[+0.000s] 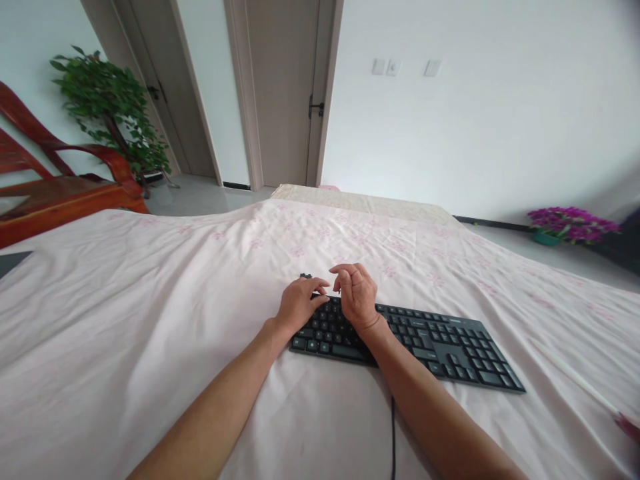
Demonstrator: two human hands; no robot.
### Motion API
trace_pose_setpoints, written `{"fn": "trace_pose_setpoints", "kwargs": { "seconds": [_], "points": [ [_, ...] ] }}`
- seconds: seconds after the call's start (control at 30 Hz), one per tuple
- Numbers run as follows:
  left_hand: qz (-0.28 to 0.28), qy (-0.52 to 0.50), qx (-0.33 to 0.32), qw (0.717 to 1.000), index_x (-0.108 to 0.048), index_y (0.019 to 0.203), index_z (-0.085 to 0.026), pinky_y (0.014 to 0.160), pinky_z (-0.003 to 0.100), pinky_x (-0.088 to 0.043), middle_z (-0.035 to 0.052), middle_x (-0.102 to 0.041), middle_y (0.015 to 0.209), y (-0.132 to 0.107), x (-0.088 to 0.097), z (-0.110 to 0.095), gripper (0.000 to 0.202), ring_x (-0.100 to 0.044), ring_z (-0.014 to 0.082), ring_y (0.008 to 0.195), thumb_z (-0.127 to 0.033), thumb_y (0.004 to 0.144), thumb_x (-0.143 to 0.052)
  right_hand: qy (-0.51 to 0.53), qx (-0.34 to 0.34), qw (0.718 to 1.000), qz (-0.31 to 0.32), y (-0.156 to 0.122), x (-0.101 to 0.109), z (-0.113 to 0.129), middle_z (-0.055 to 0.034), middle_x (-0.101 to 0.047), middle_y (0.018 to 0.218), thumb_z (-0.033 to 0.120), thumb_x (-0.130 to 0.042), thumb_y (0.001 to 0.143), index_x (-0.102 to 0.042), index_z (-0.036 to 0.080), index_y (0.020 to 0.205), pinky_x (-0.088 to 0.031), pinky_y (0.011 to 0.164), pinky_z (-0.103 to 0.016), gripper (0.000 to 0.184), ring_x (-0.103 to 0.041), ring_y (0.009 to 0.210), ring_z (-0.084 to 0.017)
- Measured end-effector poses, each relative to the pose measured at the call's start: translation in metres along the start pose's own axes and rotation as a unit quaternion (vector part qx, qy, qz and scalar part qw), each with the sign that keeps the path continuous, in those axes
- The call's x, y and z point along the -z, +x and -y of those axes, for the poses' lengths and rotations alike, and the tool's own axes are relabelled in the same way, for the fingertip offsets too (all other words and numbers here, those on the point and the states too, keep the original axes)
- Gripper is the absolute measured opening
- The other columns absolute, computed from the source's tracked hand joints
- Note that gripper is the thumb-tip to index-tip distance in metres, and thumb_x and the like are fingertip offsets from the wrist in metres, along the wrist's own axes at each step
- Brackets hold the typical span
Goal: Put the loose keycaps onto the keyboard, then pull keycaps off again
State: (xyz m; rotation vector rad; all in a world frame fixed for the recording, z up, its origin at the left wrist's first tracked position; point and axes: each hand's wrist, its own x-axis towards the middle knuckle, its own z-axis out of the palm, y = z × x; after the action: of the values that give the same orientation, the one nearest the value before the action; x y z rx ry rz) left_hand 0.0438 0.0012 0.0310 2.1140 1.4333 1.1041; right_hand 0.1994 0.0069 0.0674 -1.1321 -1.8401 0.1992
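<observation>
While most visible keys (311, 346) sit in place on the keyboard (425, 337) atop the floral cloth (200, 287), small dark pieces (306, 275) beyond it suggest unfinished work, the left hand (299, 300) spread slightly, the right hand (359, 297) curled, its pinch impossible to tell.

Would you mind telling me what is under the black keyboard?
The black keyboard lies on a pale cloth with pink flowers, which shows around it. A black cable shows on its near side. Whether anything lies between keyboard and cloth is hidden.
</observation>
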Motion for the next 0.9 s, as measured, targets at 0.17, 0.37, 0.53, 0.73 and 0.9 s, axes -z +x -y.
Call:
{"fn": "trace_pose_setpoints", "kwargs": {
  "seconds": [0.17, 0.37, 0.53, 0.73, 0.9],
  "points": [
    [0.010, -0.070, 0.029, 0.997, -0.071, 0.089, -0.026, 0.082, 0.032, -0.046, 0.0001, -0.072, 0.089, 0.000, -0.001, 0.003, 0.014, -0.064, 0.0195, 0.087, -0.026, 0.076, -0.067, 0.024, -0.051, 0.994, 0.099, 0.012, 0.007, -0.005, -0.0007, -0.069, 0.083, 0.028, -0.034, 0.096, -0.059, 0.022, 0.116, -0.045, 0.071, -0.025, 0.033, -0.061, 0.071, -0.013],
    [-0.112, -0.284, 0.147, 0.941, -0.067, 0.090, -0.019, 0.070, 0.028, -0.051, 0.0030, -0.070, 0.081, 0.003, -0.001, 0.012, 0.026, -0.066, 0.0178, 0.076, -0.037, 0.072, -0.071, 0.008, -0.079, 0.978, 0.193, 0.010, 0.001, -0.010, -0.0013, -0.072, 0.089, 0.028, -0.053, 0.086, -0.071, 0.024, 0.098, -0.044, 0.072, -0.025, 0.022, -0.064, 0.080, -0.016],
    [-0.098, -0.373, 0.173, 0.906, -0.065, 0.081, -0.015, 0.056, 0.023, -0.049, 0.0020, -0.067, 0.071, 0.006, 0.004, 0.014, 0.028, -0.064, 0.0144, 0.061, -0.040, 0.070, -0.072, -0.028, -0.094, 0.970, 0.221, 0.015, -0.007, -0.001, 0.0002, -0.072, 0.082, 0.034, -0.061, 0.081, -0.072, 0.026, 0.088, -0.039, 0.064, -0.023, 0.016, -0.063, 0.075, -0.016],
    [-0.090, -0.394, 0.162, 0.900, -0.070, 0.086, -0.015, 0.062, 0.025, -0.052, 0.0060, -0.071, 0.081, 0.004, 0.005, 0.014, 0.028, -0.066, 0.0161, 0.070, -0.039, 0.073, -0.070, -0.042, -0.102, 0.973, 0.201, 0.020, -0.012, -0.001, -0.0006, -0.072, 0.082, 0.036, -0.060, 0.081, -0.072, 0.025, 0.087, -0.039, 0.064, -0.023, 0.017, -0.063, 0.075, -0.016],
    [-0.071, -0.422, 0.175, 0.886, -0.070, 0.096, -0.015, 0.068, 0.027, -0.053, 0.0085, -0.072, 0.093, 0.003, 0.004, 0.014, 0.031, -0.068, 0.0184, 0.079, -0.035, 0.072, -0.071, -0.004, -0.120, 0.974, 0.194, 0.018, -0.013, -0.008, -0.0011, -0.072, 0.082, 0.037, -0.059, 0.082, -0.073, 0.026, 0.093, -0.042, 0.066, -0.024, 0.021, -0.064, 0.077, -0.018]
  ]
}}
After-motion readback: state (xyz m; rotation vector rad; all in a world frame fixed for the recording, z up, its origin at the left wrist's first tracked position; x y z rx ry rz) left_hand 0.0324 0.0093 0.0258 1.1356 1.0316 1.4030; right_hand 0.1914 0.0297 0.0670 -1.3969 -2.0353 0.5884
